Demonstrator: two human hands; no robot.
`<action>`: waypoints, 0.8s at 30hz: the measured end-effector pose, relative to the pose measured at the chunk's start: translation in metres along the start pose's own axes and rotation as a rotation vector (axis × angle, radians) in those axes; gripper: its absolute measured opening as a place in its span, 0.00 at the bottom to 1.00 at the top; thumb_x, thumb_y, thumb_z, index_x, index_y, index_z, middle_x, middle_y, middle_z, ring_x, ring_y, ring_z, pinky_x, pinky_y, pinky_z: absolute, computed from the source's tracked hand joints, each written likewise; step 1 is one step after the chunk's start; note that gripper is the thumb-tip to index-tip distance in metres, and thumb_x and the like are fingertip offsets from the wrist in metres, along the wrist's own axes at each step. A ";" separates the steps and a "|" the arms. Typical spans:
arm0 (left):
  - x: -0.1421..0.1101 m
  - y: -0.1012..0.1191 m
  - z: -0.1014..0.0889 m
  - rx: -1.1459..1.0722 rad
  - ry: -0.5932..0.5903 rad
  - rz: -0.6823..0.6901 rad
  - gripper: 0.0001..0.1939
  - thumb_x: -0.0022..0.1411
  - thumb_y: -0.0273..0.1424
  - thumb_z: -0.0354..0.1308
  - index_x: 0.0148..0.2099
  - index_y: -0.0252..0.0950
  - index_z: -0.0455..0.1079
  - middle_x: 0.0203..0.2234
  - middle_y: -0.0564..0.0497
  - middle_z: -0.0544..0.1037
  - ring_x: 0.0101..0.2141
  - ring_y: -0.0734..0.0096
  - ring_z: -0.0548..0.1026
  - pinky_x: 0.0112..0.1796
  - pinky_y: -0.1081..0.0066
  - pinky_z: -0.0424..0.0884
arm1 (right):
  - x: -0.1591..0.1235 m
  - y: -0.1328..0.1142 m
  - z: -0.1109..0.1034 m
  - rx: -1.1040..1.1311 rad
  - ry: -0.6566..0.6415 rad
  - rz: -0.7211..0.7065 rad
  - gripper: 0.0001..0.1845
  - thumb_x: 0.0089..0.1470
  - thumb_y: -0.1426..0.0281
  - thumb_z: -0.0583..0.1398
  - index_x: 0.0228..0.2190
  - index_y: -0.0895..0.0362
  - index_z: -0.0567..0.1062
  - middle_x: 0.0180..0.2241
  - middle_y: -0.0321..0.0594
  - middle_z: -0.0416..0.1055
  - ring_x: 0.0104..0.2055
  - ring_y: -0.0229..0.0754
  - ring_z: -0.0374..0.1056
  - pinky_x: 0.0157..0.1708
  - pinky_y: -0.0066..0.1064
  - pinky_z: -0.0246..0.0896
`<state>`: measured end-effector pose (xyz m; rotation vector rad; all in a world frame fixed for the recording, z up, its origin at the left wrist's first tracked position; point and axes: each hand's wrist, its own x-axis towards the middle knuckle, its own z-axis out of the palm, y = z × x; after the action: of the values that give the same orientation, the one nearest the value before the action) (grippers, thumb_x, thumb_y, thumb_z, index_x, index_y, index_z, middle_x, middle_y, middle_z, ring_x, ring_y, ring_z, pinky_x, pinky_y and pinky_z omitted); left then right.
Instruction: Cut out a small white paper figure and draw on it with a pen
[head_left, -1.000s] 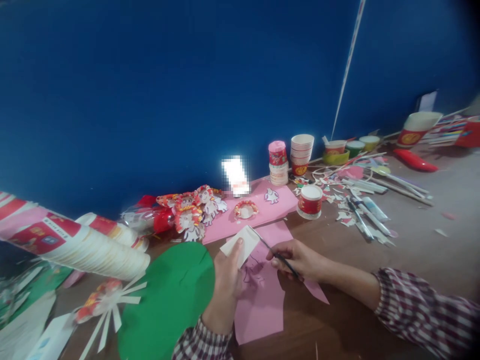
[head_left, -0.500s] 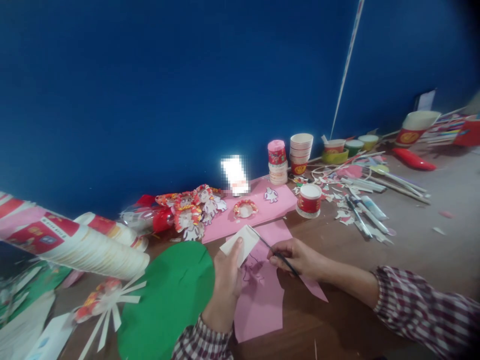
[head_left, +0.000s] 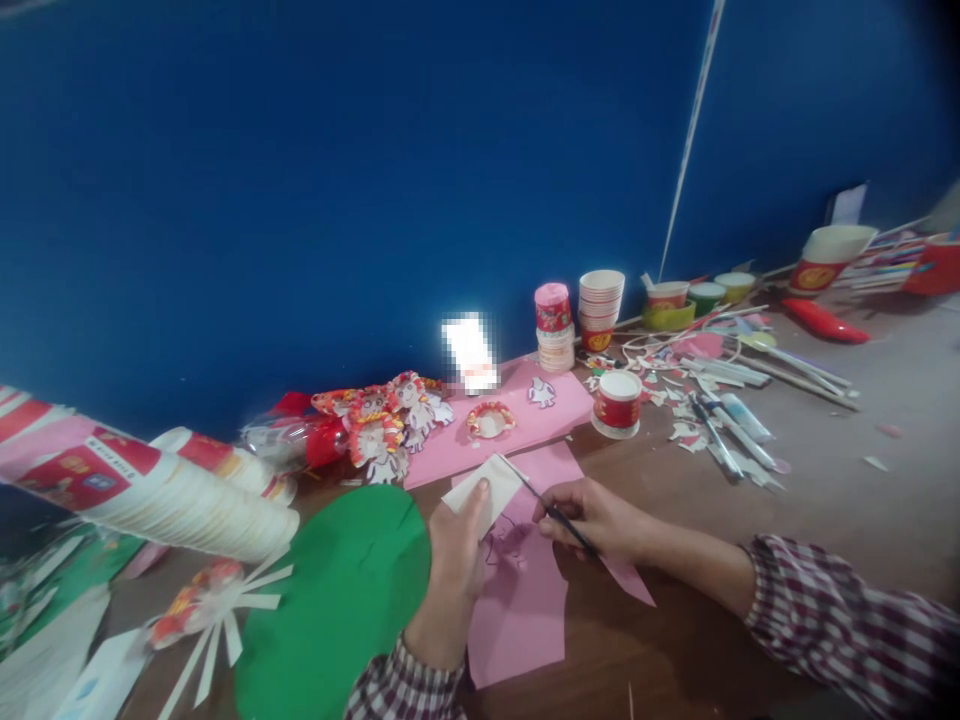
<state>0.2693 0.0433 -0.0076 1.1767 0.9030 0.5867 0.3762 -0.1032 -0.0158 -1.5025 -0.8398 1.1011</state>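
Observation:
Between the thumb and fingers of my left hand (head_left: 459, 545) is a folded piece of white paper (head_left: 491, 492), held up over a pink sheet (head_left: 525, 630) with dark drawn lines. My right hand (head_left: 581, 515) is closed around a slim dark tool (head_left: 531, 487). The tool's thin front end reaches the upper right edge of the white paper; whether it is a brush, a pen or scissors I cannot make out. Beside my left wrist lies a green rounded sheet (head_left: 330, 600).
Stacked paper cups (head_left: 195, 505) lie at the left, near a paper piece with white strips (head_left: 217, 620). At the back, paper figures (head_left: 379, 430) lie by a pink pad (head_left: 450, 450). A red cup (head_left: 617, 405), paper scraps (head_left: 694, 432) and pens (head_left: 742, 430) are on the right.
Both hands stay nearly in place. The white paper and the dark tool's tip have shifted slightly, a little to the right and down.

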 end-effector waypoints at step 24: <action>-0.007 -0.007 0.003 0.022 -0.096 -0.096 0.19 0.46 0.40 0.67 0.35 0.31 0.72 0.21 0.47 0.76 0.18 0.67 0.73 0.18 0.71 0.68 | -0.001 -0.008 0.005 -0.005 0.106 -0.056 0.17 0.48 0.59 0.63 0.23 0.60 0.67 0.17 0.28 0.56 0.18 0.29 0.50 0.16 0.21 0.42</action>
<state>0.2672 0.0339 -0.0118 1.1652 0.8810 0.4402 0.3712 -0.1012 -0.0079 -1.5188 -0.8063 0.9706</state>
